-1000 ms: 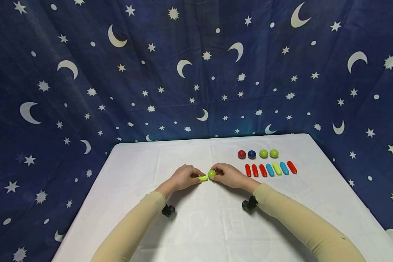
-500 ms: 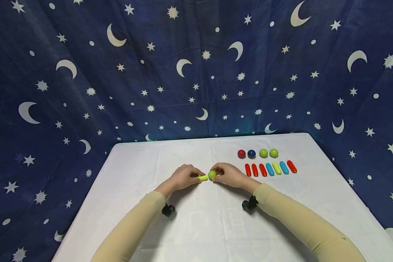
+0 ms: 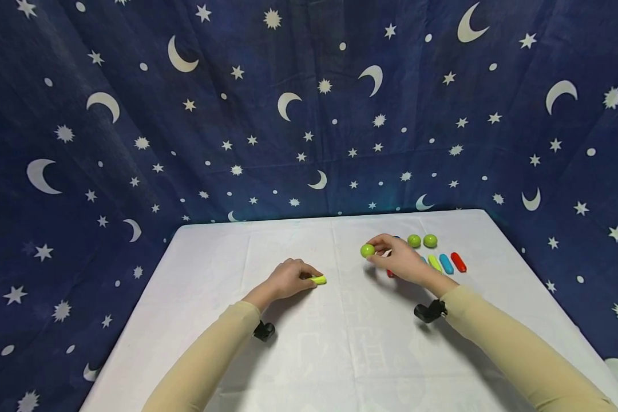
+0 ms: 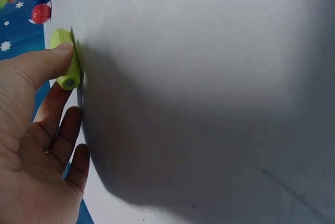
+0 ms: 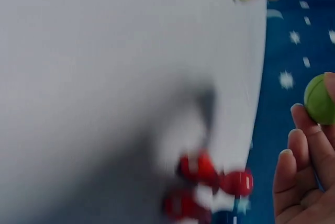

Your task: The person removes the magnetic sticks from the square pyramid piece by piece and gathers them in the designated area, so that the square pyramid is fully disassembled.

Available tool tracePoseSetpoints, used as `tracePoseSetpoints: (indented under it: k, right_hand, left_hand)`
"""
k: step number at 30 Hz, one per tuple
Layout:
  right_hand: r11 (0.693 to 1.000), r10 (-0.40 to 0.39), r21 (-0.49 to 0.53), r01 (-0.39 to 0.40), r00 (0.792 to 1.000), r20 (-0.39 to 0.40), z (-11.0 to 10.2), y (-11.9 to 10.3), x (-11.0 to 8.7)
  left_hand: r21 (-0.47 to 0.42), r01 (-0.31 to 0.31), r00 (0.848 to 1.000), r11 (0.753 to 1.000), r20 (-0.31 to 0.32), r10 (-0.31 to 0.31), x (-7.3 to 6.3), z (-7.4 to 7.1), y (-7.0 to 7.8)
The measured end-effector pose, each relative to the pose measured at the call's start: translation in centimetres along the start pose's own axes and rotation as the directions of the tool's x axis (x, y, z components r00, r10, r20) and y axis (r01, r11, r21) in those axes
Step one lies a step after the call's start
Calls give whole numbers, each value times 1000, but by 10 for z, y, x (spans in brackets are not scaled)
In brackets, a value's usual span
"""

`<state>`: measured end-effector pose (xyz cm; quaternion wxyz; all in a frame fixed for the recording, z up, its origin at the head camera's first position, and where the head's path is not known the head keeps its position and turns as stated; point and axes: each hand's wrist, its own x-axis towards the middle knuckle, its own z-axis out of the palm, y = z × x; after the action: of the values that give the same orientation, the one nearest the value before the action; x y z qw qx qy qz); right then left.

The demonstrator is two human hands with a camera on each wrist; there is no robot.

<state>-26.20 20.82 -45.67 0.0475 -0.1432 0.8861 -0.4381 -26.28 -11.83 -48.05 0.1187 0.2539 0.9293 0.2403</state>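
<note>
In the head view my left hand (image 3: 290,278) pinches a short yellow-green rod (image 3: 319,280) lying at the middle of the table. The left wrist view shows the rod's ribbed side and a grey disc in its end (image 4: 69,82), between thumb and fingers. Farther right and back, my right hand (image 3: 403,261) holds a green ball (image 3: 368,250) by the fingertips, raised above the cloth. The right wrist view has this ball (image 5: 318,100) at its right edge. That hand hides the red ball and several of the rods in the head view.
Two more green balls (image 3: 422,241) sit at the back right of the white table (image 3: 211,246). In front of them lie a yellow-green rod (image 3: 435,263), a blue rod (image 3: 446,264) and a red rod (image 3: 458,262). A dark blue starry curtain (image 3: 268,149) hangs behind.
My right hand has lifted the green ball away from the rod's end and carried it right and backward, over the row of rods. The left hand stays in place on its rod.
</note>
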Motion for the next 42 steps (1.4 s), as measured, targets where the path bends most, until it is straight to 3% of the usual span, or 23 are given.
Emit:
tracePoseSetpoints:
  k: [8, 18, 31, 42]
  right_hand:
    - [989, 143, -13, -145, 984, -107, -62, 22, -15]
    - [979, 180, -55, -197, 959, -221, -108, 49, -33]
    - [955, 265, -55, -292, 920, -290, -123, 93, -34]
    - [921, 373, -7, -390, 887, -271, -121, 116, -32]
  left_hand:
    - [-15, 15, 1000, 1000, -1, -15, 0, 0, -3]
    - [-17, 5, 1000, 1000, -4, -5, 0, 0, -5]
    - [-22, 5, 1000, 1000, -4, -5, 1, 0, -3]
    - [-25, -2, 1000, 1000, -3, 2, 0, 0, -1]
